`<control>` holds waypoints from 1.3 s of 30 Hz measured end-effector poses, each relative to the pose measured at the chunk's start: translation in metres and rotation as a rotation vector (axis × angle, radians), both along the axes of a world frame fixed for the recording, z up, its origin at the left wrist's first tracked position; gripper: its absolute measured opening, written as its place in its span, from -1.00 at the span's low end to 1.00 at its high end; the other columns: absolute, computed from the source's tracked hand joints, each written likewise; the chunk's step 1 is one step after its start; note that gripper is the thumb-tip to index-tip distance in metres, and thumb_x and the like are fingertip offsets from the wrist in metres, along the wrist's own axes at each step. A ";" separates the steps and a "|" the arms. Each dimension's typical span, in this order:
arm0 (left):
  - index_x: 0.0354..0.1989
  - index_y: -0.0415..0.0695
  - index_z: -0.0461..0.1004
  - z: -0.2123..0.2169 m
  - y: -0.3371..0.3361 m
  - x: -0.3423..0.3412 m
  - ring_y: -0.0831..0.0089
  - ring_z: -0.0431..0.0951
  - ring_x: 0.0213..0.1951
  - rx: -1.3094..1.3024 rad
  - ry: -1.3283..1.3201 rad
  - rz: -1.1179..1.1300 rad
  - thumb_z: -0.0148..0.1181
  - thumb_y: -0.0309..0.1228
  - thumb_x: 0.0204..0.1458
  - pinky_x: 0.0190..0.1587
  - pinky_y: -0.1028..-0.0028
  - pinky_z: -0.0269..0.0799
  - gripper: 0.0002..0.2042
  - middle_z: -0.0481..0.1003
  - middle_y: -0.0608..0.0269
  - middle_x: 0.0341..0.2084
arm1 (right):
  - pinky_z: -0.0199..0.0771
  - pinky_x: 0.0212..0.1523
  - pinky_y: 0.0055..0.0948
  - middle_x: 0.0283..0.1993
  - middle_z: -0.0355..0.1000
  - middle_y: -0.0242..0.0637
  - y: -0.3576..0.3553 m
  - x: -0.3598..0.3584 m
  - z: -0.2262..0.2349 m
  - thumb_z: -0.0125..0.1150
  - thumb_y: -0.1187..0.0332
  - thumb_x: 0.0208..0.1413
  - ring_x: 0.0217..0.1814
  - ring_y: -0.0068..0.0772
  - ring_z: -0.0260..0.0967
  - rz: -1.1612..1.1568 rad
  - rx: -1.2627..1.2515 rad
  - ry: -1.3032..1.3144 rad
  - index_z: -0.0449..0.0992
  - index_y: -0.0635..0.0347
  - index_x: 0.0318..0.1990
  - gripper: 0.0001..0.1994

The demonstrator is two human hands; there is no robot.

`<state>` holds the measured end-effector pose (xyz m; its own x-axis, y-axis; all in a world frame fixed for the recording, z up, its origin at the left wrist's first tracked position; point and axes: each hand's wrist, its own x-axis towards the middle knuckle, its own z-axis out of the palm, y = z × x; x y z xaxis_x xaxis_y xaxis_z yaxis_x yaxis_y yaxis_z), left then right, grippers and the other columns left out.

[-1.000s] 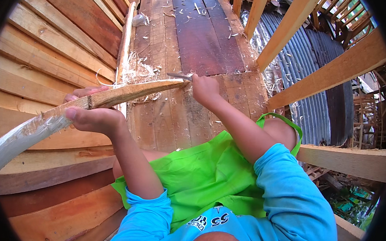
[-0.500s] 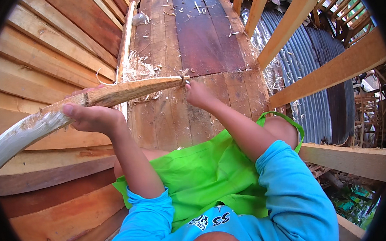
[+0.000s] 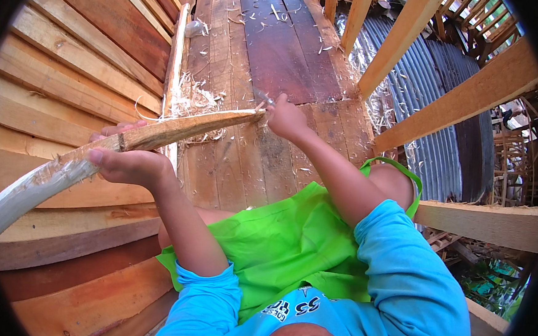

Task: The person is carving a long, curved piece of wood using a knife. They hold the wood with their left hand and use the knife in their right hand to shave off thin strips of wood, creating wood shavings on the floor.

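A long curved piece of wood (image 3: pixel 185 128) runs from the left rim towards the middle, with its far end tapering to a narrow tip. Bark-brown covers part of it, while the near part is pale and whittled. My left hand (image 3: pixel 132 164) is closed around it from below, thumb on the near side, fingertips showing beyond. At the tapered tip, my right hand (image 3: pixel 286 118) grips a knife (image 3: pixel 261 96); its thin grey blade points up and left, and the fist hides its handle. A pale sliver stands up at the tip beside the blade.
Curled wood shavings (image 3: pixel 193 97) lie heaped on the plank floor (image 3: pixel 219 171) beyond the wood. A plank wall (image 3: pixel 58 93) rises close on the left. Wooden railing posts (image 3: pixel 406 41) stand to the right, with corrugated metal sheets (image 3: pixel 436 110) outside. Bright green cloth (image 3: pixel 283 243) covers my lap.
My right hand has moved slightly up and right at the tip, and the knife blade now shows beyond it. My left hand and the wood have barely moved.
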<state>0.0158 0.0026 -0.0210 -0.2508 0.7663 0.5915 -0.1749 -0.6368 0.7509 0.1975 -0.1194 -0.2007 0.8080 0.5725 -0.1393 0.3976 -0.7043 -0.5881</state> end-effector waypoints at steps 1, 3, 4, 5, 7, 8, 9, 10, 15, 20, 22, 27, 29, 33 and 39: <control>-0.49 -0.18 0.13 0.001 0.000 0.000 0.35 0.40 -0.65 0.011 0.002 0.002 -0.36 0.30 0.17 -0.54 0.39 0.46 -0.34 0.25 0.21 -0.65 | 0.42 -0.13 0.01 -0.31 0.51 0.10 0.004 0.003 -0.003 0.00 0.25 0.23 -0.16 0.06 0.50 -0.089 0.066 0.043 0.44 0.23 -0.18 -0.78; -0.49 -0.18 0.13 0.001 0.000 0.000 0.35 0.40 -0.65 0.006 0.004 0.004 -0.37 0.31 0.17 -0.55 0.40 0.46 -0.33 0.24 0.21 -0.66 | 0.40 -0.09 -0.01 -0.28 0.51 0.16 0.007 0.011 -0.011 0.01 0.25 0.23 -0.11 0.10 0.48 -0.168 0.131 0.140 0.46 0.25 -0.14 -0.75; -0.49 -0.18 0.13 0.002 0.000 -0.001 0.35 0.40 -0.65 0.003 0.005 0.005 -0.38 0.31 0.17 -0.55 0.40 0.46 -0.33 0.24 0.21 -0.66 | 0.39 -0.07 -0.02 -0.26 0.50 0.19 0.004 0.016 -0.015 0.02 0.24 0.22 -0.09 0.14 0.47 -0.160 0.132 0.195 0.46 0.26 -0.13 -0.74; -0.49 -0.18 0.15 0.001 0.000 -0.002 0.34 0.40 -0.62 -0.009 0.006 0.013 -0.38 0.31 0.17 -0.52 0.40 0.46 -0.33 0.25 0.20 -0.65 | 0.39 -0.05 -0.03 -0.25 0.50 0.22 0.003 0.020 -0.020 0.02 0.24 0.22 -0.07 0.17 0.46 -0.149 0.133 0.251 0.47 0.27 -0.11 -0.72; -0.47 -0.18 0.20 0.002 -0.002 0.000 0.31 0.41 -0.57 -0.035 0.004 0.016 -0.37 0.31 0.16 -0.47 0.39 0.45 -0.32 0.27 0.17 -0.63 | 0.41 -0.21 -0.12 -0.33 0.51 0.09 -0.003 0.026 -0.037 0.04 0.25 0.19 -0.22 0.04 0.49 -0.096 0.116 0.234 0.50 0.27 -0.15 -0.73; -0.48 -0.19 0.20 0.001 -0.002 0.000 0.31 0.41 -0.58 -0.033 -0.003 0.022 -0.37 0.32 0.15 -0.48 0.39 0.45 -0.31 0.27 0.17 -0.63 | 0.43 -0.29 -0.16 -0.38 0.51 0.03 -0.003 0.025 -0.040 0.05 0.25 0.18 -0.29 -0.03 0.51 -0.066 0.106 0.229 0.51 0.27 -0.16 -0.74; -0.48 -0.19 0.20 0.000 -0.001 -0.001 0.31 0.41 -0.59 -0.032 -0.011 0.027 -0.38 0.34 0.15 -0.48 0.40 0.45 -0.30 0.27 0.17 -0.64 | 0.39 -0.38 -0.23 -0.43 0.48 -0.05 -0.002 0.024 -0.042 0.04 0.25 0.18 -0.38 -0.14 0.46 -0.071 0.136 0.325 0.52 0.25 -0.18 -0.74; -0.48 -0.19 0.20 0.000 -0.001 -0.001 0.31 0.41 -0.59 -0.031 -0.018 0.032 -0.38 0.35 0.14 -0.49 0.40 0.45 -0.29 0.27 0.17 -0.64 | 0.36 -0.46 -0.29 -0.48 0.45 -0.13 0.000 0.022 -0.044 0.03 0.25 0.17 -0.46 -0.26 0.42 -0.076 0.166 0.422 0.52 0.24 -0.20 -0.75; -0.45 -0.22 0.22 0.002 -0.005 0.000 0.30 0.43 -0.60 -0.066 -0.022 0.089 -0.40 0.38 0.12 -0.49 0.37 0.49 -0.25 0.28 0.15 -0.65 | 0.17 -0.65 -0.45 -0.60 0.31 -0.37 0.007 0.010 -0.031 0.01 0.08 0.20 -0.65 -0.56 0.20 0.027 0.204 0.592 0.54 0.23 -0.28 -0.63; -0.40 -0.25 0.24 0.007 -0.006 -0.004 0.30 0.44 -0.61 -0.068 -0.031 0.087 -0.42 0.37 0.12 -0.51 0.36 0.50 -0.24 0.29 0.13 -0.65 | 0.22 -0.57 -0.26 -0.66 0.35 -0.26 0.006 -0.002 -0.008 -0.05 -0.18 0.20 -0.63 -0.38 0.28 0.119 0.148 0.339 0.52 0.31 -0.55 -0.35; -0.42 -0.21 0.21 0.014 -0.010 0.000 0.35 0.42 -0.66 -0.057 -0.062 0.094 -0.43 0.37 0.13 -0.59 0.41 0.46 -0.27 0.27 0.18 -0.69 | 0.23 -0.53 -0.20 -0.68 0.35 -0.21 0.005 0.003 -0.022 -0.07 -0.22 0.20 -0.62 -0.31 0.30 0.056 0.164 0.316 0.50 0.32 -0.64 -0.30; -0.36 -0.18 0.19 0.021 -0.010 -0.002 0.38 0.35 -0.66 -0.138 -0.173 0.101 -0.44 0.39 0.11 -0.57 0.43 0.43 -0.28 0.23 0.23 -0.70 | 0.37 -0.40 -0.20 -0.52 0.44 -0.05 0.005 0.009 -0.010 -0.17 -0.22 0.23 -0.47 -0.19 0.43 0.032 0.074 0.481 0.54 0.37 -0.45 -0.30; -0.36 -0.17 0.19 0.021 -0.010 -0.004 0.40 0.32 -0.67 -0.153 -0.201 0.090 -0.44 0.39 0.11 -0.58 0.44 0.41 -0.28 0.21 0.24 -0.71 | 0.26 -0.58 -0.25 -0.64 0.34 -0.21 0.004 0.010 -0.005 -0.17 -0.20 0.24 -0.64 -0.33 0.29 -0.021 0.091 0.626 0.49 0.31 -0.49 -0.34; -0.36 -0.15 0.18 0.027 -0.011 -0.006 0.40 0.30 -0.67 -0.172 -0.217 0.102 -0.43 0.40 0.10 -0.58 0.45 0.38 -0.28 0.19 0.26 -0.71 | -0.15 -0.75 -0.44 -0.74 -0.02 -0.55 0.003 0.019 0.008 -0.20 -0.19 0.26 -0.76 -0.62 -0.15 -0.064 0.111 1.129 0.23 0.05 -0.60 -0.45; -0.40 -0.15 0.16 0.029 0.003 -0.022 0.38 0.31 -0.66 -0.145 -0.224 0.099 -0.47 0.41 0.09 -0.58 0.44 0.37 -0.27 0.18 0.26 -0.71 | -0.36 -0.78 -0.59 -0.74 -0.12 -0.64 -0.017 0.043 0.008 -0.22 -0.16 0.29 -0.77 -0.73 -0.30 0.064 0.240 1.579 0.11 -0.07 -0.62 -0.49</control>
<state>-0.0063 0.0054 0.0084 -0.4409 0.8041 0.3988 -0.2891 -0.5478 0.7851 0.2400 -0.1363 -0.1930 -0.0771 0.7290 -0.6801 -0.6656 -0.5455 -0.5093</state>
